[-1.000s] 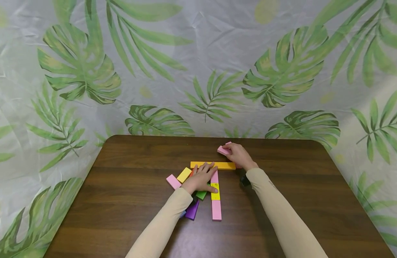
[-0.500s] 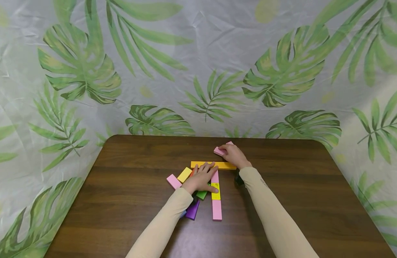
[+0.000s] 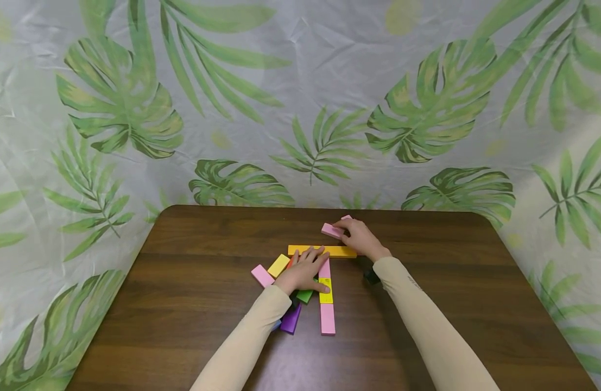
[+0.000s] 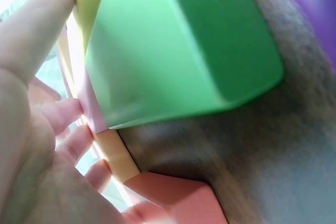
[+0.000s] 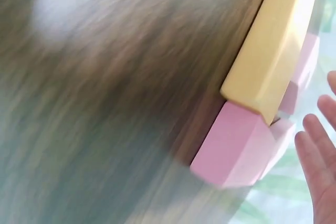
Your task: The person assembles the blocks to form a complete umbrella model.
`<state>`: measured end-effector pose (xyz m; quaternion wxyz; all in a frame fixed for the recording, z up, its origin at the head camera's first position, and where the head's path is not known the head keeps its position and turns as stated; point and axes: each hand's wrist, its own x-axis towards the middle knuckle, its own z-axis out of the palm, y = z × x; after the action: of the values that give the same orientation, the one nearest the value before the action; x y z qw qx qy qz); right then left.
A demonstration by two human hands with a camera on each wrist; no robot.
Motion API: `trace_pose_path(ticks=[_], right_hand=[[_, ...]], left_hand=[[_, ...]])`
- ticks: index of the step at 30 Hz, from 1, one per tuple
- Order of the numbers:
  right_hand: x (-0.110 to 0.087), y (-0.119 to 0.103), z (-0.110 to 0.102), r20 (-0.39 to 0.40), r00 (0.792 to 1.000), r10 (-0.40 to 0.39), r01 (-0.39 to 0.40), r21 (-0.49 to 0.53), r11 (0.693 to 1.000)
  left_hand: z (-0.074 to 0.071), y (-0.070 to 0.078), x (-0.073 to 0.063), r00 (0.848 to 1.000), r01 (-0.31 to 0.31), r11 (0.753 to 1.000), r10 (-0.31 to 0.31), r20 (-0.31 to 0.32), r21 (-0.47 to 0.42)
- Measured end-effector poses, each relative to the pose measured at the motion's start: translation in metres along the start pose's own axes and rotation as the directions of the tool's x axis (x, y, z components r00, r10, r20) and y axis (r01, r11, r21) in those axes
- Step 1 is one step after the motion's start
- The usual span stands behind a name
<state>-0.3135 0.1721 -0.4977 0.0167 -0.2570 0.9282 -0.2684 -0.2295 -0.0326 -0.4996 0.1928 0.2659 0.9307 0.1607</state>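
In the head view, my left hand (image 3: pixel 302 271) lies spread over several coloured blocks. Its fingertips reach the long orange block (image 3: pixel 341 251) and its thumb rests on a yellow block (image 3: pixel 326 296), in line with pink blocks. Under and beside the palm is a green block (image 4: pixel 152 51). Beyond the orange block, my right hand (image 3: pixel 361 238) is at a pink block (image 3: pixel 331 231). The right wrist view shows its fingers (image 5: pixel 312 145) nearly straight, apart from the blocks, thumb out of view. A pink block (image 5: pixel 226 148) meets the orange block's end.
Left of the left hand lie a pink block (image 3: pixel 263 276), a pale yellow block (image 3: pixel 278 265) and a purple block (image 3: pixel 291 319). One pink block (image 3: pixel 346 217) shows behind the right hand. A leaf-print cloth (image 3: pixel 300 108) hangs behind the wooden table (image 3: pixel 193 271).
The pink block near my right hand has shifted left. My right hand went left with it, then drew back slightly to the right. My left hand has stayed put.
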Motion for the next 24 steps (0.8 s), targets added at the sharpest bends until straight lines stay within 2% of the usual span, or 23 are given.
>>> trace_pose_path(ticks=[7,13,24], right_hand=[[-0.014,0.004,-0.005,0.072,0.994,-0.087,0.091,-0.055,0.994],[-0.020,0.004,-0.005,0.120,0.991,-0.064,0.079,-0.116,0.990],[-0.014,0.004,-0.004,0.140,0.990,-0.033,0.054,-0.149,0.987]], left_hand=[[0.000,0.001,-0.001,1.000,-0.005,1.000,0.005,-0.007,0.005],[0.000,0.001,-0.001,1.000,-0.007,1.000,0.007,-0.009,0.006],[0.001,0.000,0.001,1.000,-0.001,1.000,0.001,0.000,0.014]])
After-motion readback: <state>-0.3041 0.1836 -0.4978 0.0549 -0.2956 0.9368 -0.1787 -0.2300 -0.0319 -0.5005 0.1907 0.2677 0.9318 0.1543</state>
